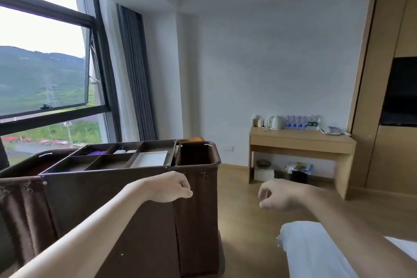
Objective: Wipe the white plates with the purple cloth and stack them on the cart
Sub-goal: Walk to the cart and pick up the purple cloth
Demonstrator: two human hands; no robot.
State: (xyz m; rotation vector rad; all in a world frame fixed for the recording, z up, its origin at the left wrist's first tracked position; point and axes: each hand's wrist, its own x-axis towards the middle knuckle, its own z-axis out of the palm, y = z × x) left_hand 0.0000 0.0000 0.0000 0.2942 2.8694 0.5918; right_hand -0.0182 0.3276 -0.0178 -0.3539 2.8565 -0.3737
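Observation:
A brown housekeeping cart [126, 198] stands in front of me on the left, its top tray split into several compartments. The purple cloth [96, 153] lies in a far-left compartment. White items [125, 151] sit in the compartment beside it, too small to tell as plates. A flat white rectangle [150, 158] fills the right compartment. My left hand [168, 186] hovers in front of the cart's upper edge with fingers loosely curled, holding nothing. My right hand [278, 195] hangs in the air to the right of the cart, fingers also loosely curled and empty.
Brown laundry bags [197, 160] hang at both ends of the cart. A wooden desk [300, 140] with a kettle, water bottles and a phone stands at the far wall. A white bed corner [313, 253] lies at bottom right. A window is on the left.

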